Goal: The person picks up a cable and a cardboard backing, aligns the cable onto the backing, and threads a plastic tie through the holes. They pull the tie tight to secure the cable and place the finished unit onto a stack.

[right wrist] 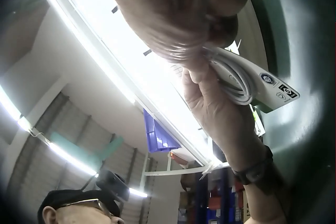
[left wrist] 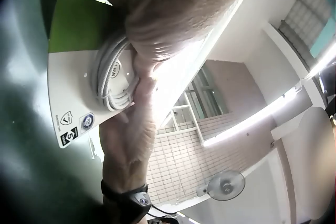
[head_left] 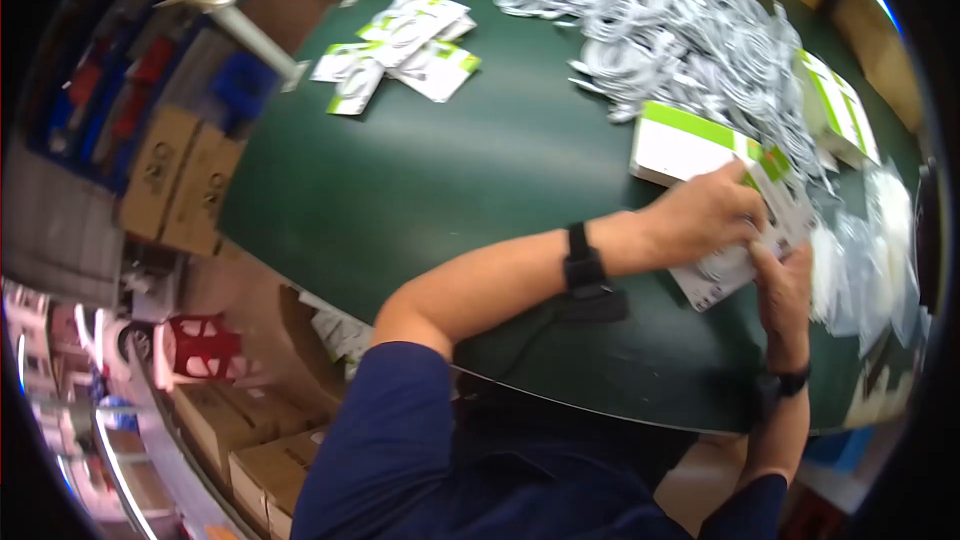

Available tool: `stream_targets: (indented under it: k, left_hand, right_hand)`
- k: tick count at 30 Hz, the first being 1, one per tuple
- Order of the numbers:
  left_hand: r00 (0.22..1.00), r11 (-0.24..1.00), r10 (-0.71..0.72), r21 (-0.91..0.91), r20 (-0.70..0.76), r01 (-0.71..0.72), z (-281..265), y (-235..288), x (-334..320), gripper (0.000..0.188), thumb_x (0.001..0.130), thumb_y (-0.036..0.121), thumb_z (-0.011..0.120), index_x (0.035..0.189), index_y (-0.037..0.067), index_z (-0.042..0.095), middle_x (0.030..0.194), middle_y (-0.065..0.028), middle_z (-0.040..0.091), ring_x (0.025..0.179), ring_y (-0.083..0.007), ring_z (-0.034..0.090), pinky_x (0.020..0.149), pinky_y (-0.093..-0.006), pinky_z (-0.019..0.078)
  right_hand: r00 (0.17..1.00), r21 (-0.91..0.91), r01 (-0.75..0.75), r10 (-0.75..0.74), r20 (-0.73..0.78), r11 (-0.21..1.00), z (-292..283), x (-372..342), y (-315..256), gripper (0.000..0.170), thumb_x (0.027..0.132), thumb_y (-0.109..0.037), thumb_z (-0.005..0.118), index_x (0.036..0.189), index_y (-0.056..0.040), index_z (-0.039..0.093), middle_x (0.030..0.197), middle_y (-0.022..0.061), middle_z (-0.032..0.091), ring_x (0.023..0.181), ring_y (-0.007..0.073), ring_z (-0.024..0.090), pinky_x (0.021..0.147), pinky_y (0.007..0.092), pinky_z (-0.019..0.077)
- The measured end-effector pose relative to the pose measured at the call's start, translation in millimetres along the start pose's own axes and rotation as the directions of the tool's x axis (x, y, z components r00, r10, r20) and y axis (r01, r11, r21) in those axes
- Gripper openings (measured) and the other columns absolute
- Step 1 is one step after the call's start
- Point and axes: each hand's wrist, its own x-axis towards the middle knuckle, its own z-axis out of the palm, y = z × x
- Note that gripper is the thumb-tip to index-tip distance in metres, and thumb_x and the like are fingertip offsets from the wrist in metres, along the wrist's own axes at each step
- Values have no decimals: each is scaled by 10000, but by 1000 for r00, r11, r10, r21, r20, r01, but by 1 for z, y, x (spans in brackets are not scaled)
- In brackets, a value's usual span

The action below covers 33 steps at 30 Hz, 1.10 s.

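Note:
A white card with a green top (left wrist: 73, 77) carries a coiled grey cable (left wrist: 107, 77) in the left wrist view. Both hands are on it, close together over the right part of the green table. My left hand (head_left: 700, 215) pinches the cable coil against the card from the left, its fingers covering part of the coil. From below and the right, my right hand (head_left: 785, 285) grips the card's edge, thumb on top. In the right wrist view the lower end of the card (right wrist: 278, 90) juts out past the fingers, and the coil (right wrist: 239, 85) shows between the hands.
A green-and-white box (head_left: 690, 140) stands just behind the hands, another box (head_left: 838, 110) at the right. A large heap of grey cables (head_left: 670, 30) covers the back. Several carded cables (head_left: 405, 45) lie at the far left. Clear plastic bags (head_left: 865, 275) hang near the right edge.

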Motion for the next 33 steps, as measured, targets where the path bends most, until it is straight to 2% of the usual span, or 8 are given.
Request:
stream_targets:
  k: [3, 7, 9, 18, 21, 24, 27, 33]
  left_hand:
    - [999, 998, 23, 54, -41, -21, -5, 6, 1, 195, 853, 60, 773, 1046, 56, 746, 1144, -183, 608, 1077, -360, 626, 943, -420, 517]
    - [978, 976, -3, 212, -206, 48, -2, 24, -1, 625, 823, 52, 805, 1386, 24, 535, 1231, -211, 611, 1052, -384, 653, 915, -440, 535]
    - [961, 960, -176, 178, -215, 215, -1, 34, -2, 594, 822, 63, 811, 1345, 22, 532, 1176, -184, 648, 992, -345, 683, 869, -397, 548]
    - [934, 959, 99, 285, -343, 2, -14, 18, 4, 285, 803, 27, 784, 1048, 34, 637, 1004, -125, 699, 884, -292, 702, 761, -367, 565]
    - [965, 923, 161, 378, -207, -73, -26, 30, 5, 176, 792, 11, 785, 911, 36, 658, 1014, -104, 707, 869, -293, 699, 742, -385, 569]
    - [957, 868, 284, 440, -58, -231, -26, 30, 7, 181, 774, 6, 797, 887, 39, 660, 1014, -86, 713, 866, -283, 698, 731, -384, 571]
    - [925, 800, 373, 480, 72, -360, -24, 40, 9, 192, 757, 9, 808, 888, 42, 671, 1014, -73, 715, 861, -267, 697, 719, -380, 571]
    - [861, 712, 504, 529, 72, -461, -18, 42, 11, 248, 737, 48, 809, 969, 68, 726, 1009, -44, 705, 853, -227, 693, 711, -361, 568]
  right_hand:
    - [999, -158, -27, 24, -21, 987, 1, 6, -7, 530, 946, -61, 681, 1446, 22, 526, 1323, 98, 659, 1177, 173, 650, 1018, 329, 521]
    - [985, 269, 74, -28, -173, 960, 7, 5, -9, 452, 963, -50, 721, 1384, 15, 570, 1252, 107, 708, 1086, 183, 706, 935, 329, 589]
    - [976, 273, 136, -80, -205, 952, 6, 5, -8, 426, 966, -45, 731, 1362, 9, 584, 1247, 114, 715, 1071, 182, 718, 904, 329, 612]
    - [979, 101, 92, -71, -191, 991, -6, 10, -20, 468, 936, -108, 790, 1346, 8, 597, 1230, 113, 718, 1051, 175, 702, 857, 309, 590]
    - [742, -90, 493, -472, -476, 866, -14, 17, -36, 482, 898, -134, 825, 1320, -19, 623, 1186, 87, 731, 1055, 180, 678, 855, 343, 574]
    - [735, -733, 414, -673, -81, 540, -31, 4, -62, 510, 839, -102, 847, 1303, -48, 642, 1137, 93, 737, 1063, 226, 676, 886, 400, 566]
    - [758, -767, 558, -571, 315, 317, -4, -1, -64, 535, 790, -45, 848, 1288, -53, 652, 1106, 117, 728, 1005, 272, 696, 851, 391, 574]
    - [756, -725, 543, -622, 202, 424, 11, 0, -41, 501, 765, -13, 831, 1237, -39, 665, 1085, 143, 716, 956, 326, 703, 813, 401, 589]
